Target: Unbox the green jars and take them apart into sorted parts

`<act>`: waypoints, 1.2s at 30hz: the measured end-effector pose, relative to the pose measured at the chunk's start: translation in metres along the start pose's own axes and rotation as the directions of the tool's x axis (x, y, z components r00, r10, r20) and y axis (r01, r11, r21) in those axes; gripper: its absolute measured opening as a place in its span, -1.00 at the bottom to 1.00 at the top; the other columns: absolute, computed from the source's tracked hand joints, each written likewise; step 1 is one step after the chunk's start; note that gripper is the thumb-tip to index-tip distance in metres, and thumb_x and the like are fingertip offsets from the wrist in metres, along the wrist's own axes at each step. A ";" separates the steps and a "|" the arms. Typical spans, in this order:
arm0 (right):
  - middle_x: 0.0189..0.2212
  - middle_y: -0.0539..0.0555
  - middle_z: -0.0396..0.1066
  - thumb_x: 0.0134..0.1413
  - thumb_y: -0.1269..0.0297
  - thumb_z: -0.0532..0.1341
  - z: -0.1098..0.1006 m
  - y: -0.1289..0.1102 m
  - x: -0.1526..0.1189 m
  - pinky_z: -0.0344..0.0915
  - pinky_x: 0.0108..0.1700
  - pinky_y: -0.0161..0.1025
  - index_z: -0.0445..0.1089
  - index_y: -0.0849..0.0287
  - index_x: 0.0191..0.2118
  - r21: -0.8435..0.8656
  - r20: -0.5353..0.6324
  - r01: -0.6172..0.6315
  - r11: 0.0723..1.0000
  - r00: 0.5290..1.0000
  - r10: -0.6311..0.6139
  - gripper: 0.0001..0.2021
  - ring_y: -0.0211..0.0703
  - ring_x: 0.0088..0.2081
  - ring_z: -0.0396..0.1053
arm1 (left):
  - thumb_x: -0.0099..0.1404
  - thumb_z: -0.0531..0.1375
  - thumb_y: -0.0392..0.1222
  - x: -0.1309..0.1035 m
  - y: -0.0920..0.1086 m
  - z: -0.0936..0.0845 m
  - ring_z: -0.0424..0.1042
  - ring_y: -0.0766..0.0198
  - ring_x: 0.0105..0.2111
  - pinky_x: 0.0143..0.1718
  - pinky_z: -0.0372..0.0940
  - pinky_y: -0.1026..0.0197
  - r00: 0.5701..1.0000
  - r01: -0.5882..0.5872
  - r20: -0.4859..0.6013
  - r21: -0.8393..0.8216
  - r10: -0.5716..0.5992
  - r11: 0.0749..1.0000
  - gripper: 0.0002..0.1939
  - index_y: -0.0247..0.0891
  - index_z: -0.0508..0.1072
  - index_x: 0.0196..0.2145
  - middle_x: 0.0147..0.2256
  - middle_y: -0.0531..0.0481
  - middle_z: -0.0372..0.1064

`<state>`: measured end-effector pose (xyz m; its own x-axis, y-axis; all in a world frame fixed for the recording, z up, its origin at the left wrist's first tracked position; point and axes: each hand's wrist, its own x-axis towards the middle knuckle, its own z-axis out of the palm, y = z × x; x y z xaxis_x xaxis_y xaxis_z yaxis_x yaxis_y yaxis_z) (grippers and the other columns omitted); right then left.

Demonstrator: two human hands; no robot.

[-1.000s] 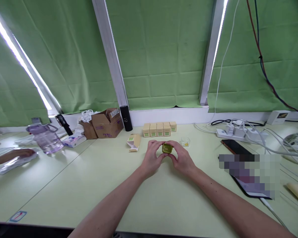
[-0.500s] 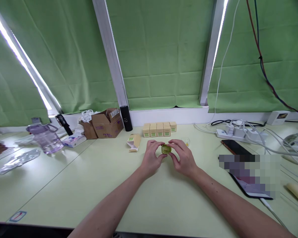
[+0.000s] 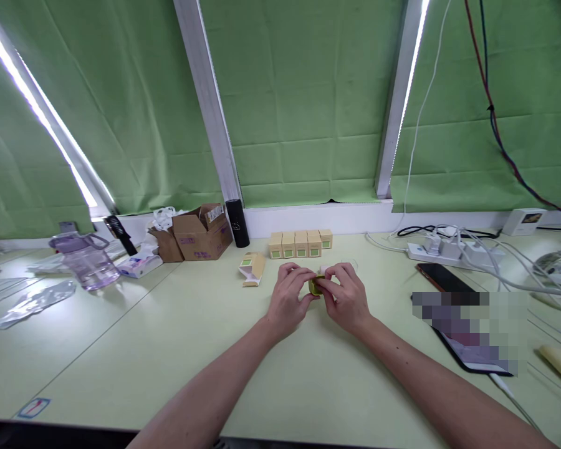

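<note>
Between my two hands, just above the pale green table (image 3: 177,349), is a small olive-green object (image 3: 315,287), mostly covered by fingers. My left hand (image 3: 290,299) grips its left side with thumb and fingertips. The fingers of my right hand (image 3: 346,296) pinch at its right side. Behind my right hand lies a small clear item, partly hidden. An opened small carton (image 3: 252,269) lies to the left of my hands. Several small tan boxes (image 3: 301,244) with green labels stand in a row behind them.
At the back left are a cardboard box (image 3: 203,234), a black cylinder (image 3: 237,223) and a purple-lidded jug (image 3: 86,262). A power strip (image 3: 453,257) with tangled cables, a dark phone (image 3: 444,277) and a partly pixelated tablet (image 3: 472,358) lie at right.
The green object has turned and shifted slightly right, and the fingers now cover more of it. My right fingers have closed in over it. A brown shape at the far left edge is gone.
</note>
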<state>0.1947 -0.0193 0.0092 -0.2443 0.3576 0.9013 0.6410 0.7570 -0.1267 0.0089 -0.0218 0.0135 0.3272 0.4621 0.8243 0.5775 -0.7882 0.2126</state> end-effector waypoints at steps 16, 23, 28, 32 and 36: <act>-0.34 0.13 0.38 0.22 0.52 0.16 0.003 -0.002 0.001 0.28 -0.30 -0.13 0.50 0.10 -0.28 -0.021 -0.001 -0.020 1.000 1.000 0.020 -0.78 -0.01 -0.20 0.26 | 0.31 0.26 -0.37 -0.001 0.001 -0.001 0.32 -0.04 0.06 0.03 0.38 -0.18 0.999 -0.032 0.014 0.035 0.032 0.999 -0.62 -0.17 0.46 0.07 -0.06 -0.15 0.53; -0.37 0.11 0.37 0.23 0.54 0.14 0.002 -0.003 0.003 0.23 -0.30 -0.13 0.48 0.10 -0.32 -0.008 -0.006 -0.011 1.000 1.000 0.011 -0.77 -0.03 -0.24 0.24 | 0.30 0.25 -0.39 -0.001 0.000 0.001 0.36 -0.04 0.05 0.04 0.38 -0.20 1.000 -0.017 0.000 0.054 0.017 0.998 -0.59 -0.15 0.46 0.08 -0.05 -0.15 0.53; -0.36 0.12 0.38 0.26 0.53 0.13 0.002 -0.002 0.003 0.24 -0.30 -0.13 0.47 0.10 -0.32 -0.013 -0.014 0.010 1.000 1.000 -0.011 -0.77 -0.03 -0.24 0.25 | 0.31 0.25 -0.37 0.000 -0.001 0.001 0.37 -0.03 0.03 0.02 0.38 -0.18 1.000 -0.012 -0.020 0.051 0.013 0.999 -0.62 -0.14 0.47 0.06 -0.06 -0.13 0.54; -0.36 0.12 0.39 0.27 0.52 0.13 0.001 -0.002 0.003 0.25 -0.28 -0.12 0.47 0.10 -0.31 -0.007 -0.015 0.022 1.000 1.000 -0.022 -0.77 -0.03 -0.24 0.25 | 0.31 0.26 -0.36 0.000 -0.001 0.000 0.36 -0.03 0.03 0.02 0.38 -0.17 1.000 0.002 -0.022 0.048 -0.001 0.999 -0.63 -0.15 0.46 0.06 -0.06 -0.13 0.53; -0.37 0.11 0.39 0.28 0.51 0.12 0.001 -0.002 0.003 0.25 -0.27 -0.11 0.47 0.10 -0.32 -0.007 -0.008 0.017 1.000 1.000 -0.017 -0.76 -0.04 -0.25 0.25 | 0.30 0.26 -0.37 0.000 -0.001 0.000 0.35 -0.03 0.05 0.02 0.38 -0.16 1.000 0.013 -0.025 0.048 -0.012 0.999 -0.61 -0.16 0.46 0.07 -0.06 -0.13 0.53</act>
<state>0.1914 -0.0192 0.0116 -0.2494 0.3406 0.9066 0.6418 0.7592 -0.1087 0.0085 -0.0207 0.0137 0.3014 0.4608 0.8348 0.6167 -0.7619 0.1978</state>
